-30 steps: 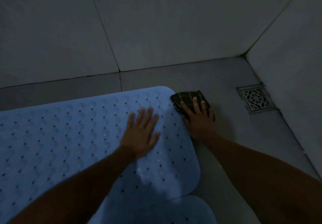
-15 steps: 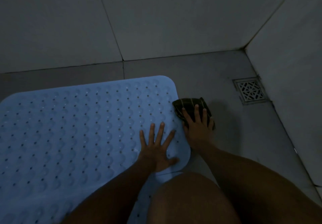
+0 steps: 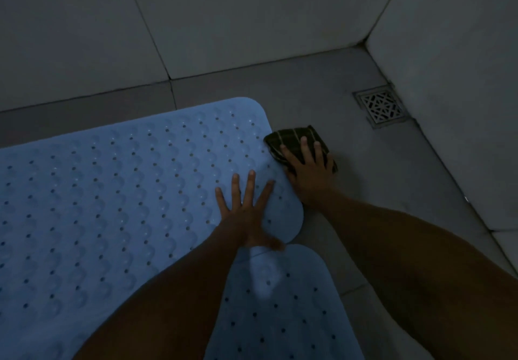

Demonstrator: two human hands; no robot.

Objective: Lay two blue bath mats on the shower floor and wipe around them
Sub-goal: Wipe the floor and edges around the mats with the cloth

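Seen from the head camera, a dim shower corner is filling the frame; a floor of large grey matte tiles (image 3: pixel 322 99) is running up to walls of big pale tiles (image 3: pixel 224 17), and the two walls are meeting in a corner at the upper right; a square metal drain grate with a lattice pattern (image 3: pixel 381 106) is sitting in the floor just beside the right-hand wall.

A large light-blue rubber bath mat with rounded corners, rows of small holes and raised bumps (image 3: pixel 126 191) is lying flat on the floor, taking up the left and middle of the view; a second light-blue perforated mat (image 3: pixel 280 303) is lying nearer the person, its rounded far corner just beside, perhaps touching, the near right corner of the first; whether they are overlapping cannot be told.

The left hand (image 3: pixel 246 211) is pressing flat on the first mat near its right edge, fingers straight and spread wide, holding nothing; the right hand (image 3: pixel 308 169) is resting palm-down with straight fingers on a dark green folded cloth with thin pale stripes (image 3: pixel 294 141), which is lying on the bare floor touching the mat's right edge, between mat and drain.

Both bare forearms are reaching in from the bottom; no brand, label or writing is readable anywhere.
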